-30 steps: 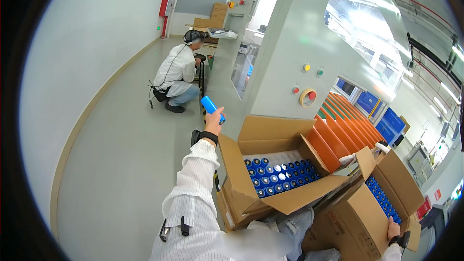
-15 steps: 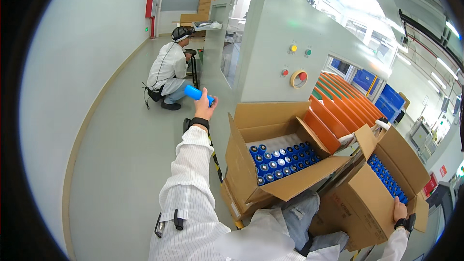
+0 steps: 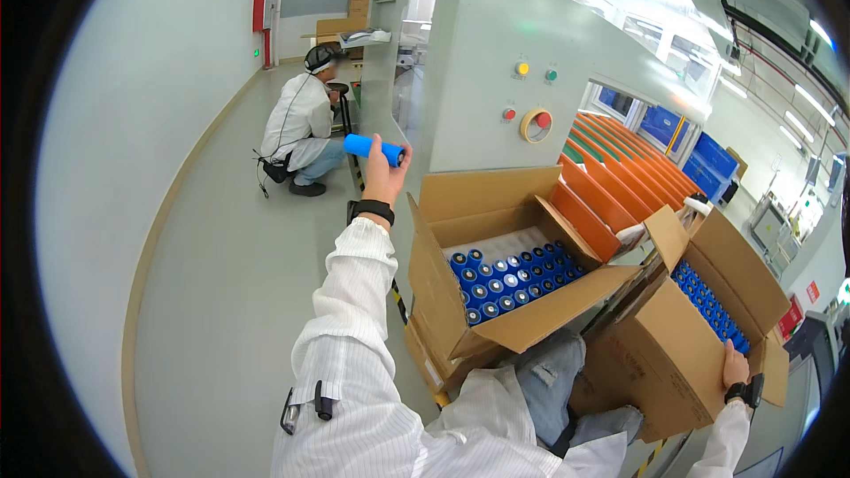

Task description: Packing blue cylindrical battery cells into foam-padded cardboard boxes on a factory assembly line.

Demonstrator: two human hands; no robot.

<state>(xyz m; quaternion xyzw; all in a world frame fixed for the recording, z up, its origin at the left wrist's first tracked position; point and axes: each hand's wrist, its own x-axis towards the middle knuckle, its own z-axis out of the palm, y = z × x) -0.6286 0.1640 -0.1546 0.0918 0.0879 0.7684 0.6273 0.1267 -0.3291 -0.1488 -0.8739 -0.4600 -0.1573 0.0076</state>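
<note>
Raised ahead of me, my left hand (image 3: 383, 175) is closed around a blue cylindrical battery cell (image 3: 363, 147), which lies nearly level with its dark end by my fingertips. To the right of that arm stands an open cardboard box (image 3: 531, 334) with rows of upright blue cells (image 3: 506, 304); white foam shows at its back. A second open box (image 3: 668, 361), tilted, stands farther right with more blue cells (image 3: 708, 301). My right hand (image 3: 735, 365) is at the near end of these cells, by the box's edge. Its fingers are drawn together, their grip partly hidden.
Behind the boxes, orange sloping chutes (image 3: 611, 204) lead into a grey machine (image 3: 482, 88) with coloured buttons. A person in a white coat (image 3: 301, 119) crouches by a stool (image 3: 341, 102) at the far left. A white wall (image 3: 142, 106) runs along the left.
My left hand has risen slightly and turned the battery cell more level. The view has shifted a little to the right. My right hand stays by the second box.
</note>
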